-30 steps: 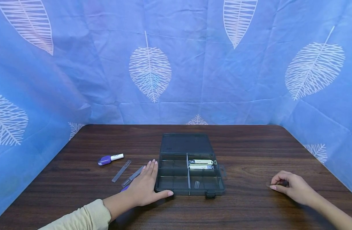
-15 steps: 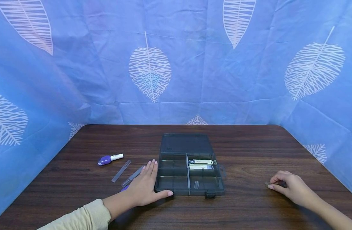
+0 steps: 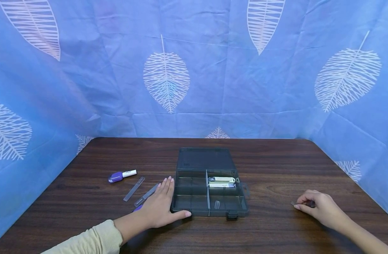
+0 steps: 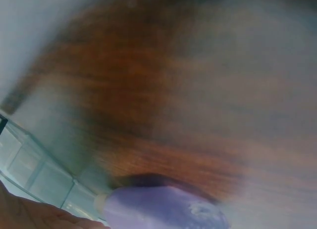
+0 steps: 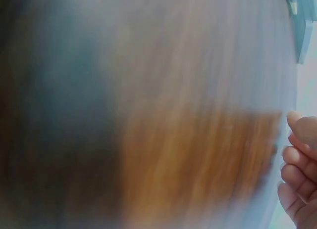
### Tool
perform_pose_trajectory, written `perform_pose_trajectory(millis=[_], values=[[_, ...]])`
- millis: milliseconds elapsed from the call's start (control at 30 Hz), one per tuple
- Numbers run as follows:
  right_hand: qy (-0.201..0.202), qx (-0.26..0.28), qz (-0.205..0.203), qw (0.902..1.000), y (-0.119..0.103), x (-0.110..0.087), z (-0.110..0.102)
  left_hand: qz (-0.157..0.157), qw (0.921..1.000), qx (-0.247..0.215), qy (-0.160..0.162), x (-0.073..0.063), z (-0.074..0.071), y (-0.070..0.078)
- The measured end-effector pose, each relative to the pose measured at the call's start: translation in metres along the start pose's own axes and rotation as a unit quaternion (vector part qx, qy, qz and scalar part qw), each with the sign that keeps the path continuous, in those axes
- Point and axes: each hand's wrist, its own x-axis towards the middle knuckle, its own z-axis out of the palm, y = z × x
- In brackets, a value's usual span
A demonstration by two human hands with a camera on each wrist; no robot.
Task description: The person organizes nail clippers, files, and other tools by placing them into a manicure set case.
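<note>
A dark translucent compartment box (image 3: 190,203) lies with its lid (image 3: 206,158) folded back. My left hand (image 3: 159,208) rests along its left side, fingers straight, thumb at the front edge. Two pale nail clippers (image 3: 221,185) lie in the back right compartment, and a small clear curved piece (image 3: 217,204) sits in the front right one. Out to the right, my right hand (image 3: 319,206) pinches a small clear piece (image 3: 293,203) between thumb and fingers, close to the table. Most of that piece is hidden. The right wrist view shows the curled fingers (image 5: 297,172).
Left of the box lie a purple nail polish bottle (image 3: 116,176) with a white cap and two clear flat strips, one strip (image 3: 134,189) apart, the other strip (image 3: 145,196) partly behind my left hand. Another purple bottle (image 4: 158,209) lies under that wrist. A patterned blue cloth (image 3: 206,88) hangs behind.
My right hand has shifted slightly left with the small clear piece, which shows a little beyond the fingertips. The left hand and the box keep their places.
</note>
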Motion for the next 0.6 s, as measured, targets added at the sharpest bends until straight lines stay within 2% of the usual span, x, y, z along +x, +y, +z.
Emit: perform_pose_trajectory(millis=[333,600], values=[[0.009,0.042,-0.011,0.9990,-0.017,0.009,0.005,0.000,1.0000,0.001,0.001,0.001,0.001,0.000],[0.024,0.060,-0.042,0.9970,-0.033,0.020,0.006,0.000,1.0000,0.001,0.003,0.000,0.001,0.000]])
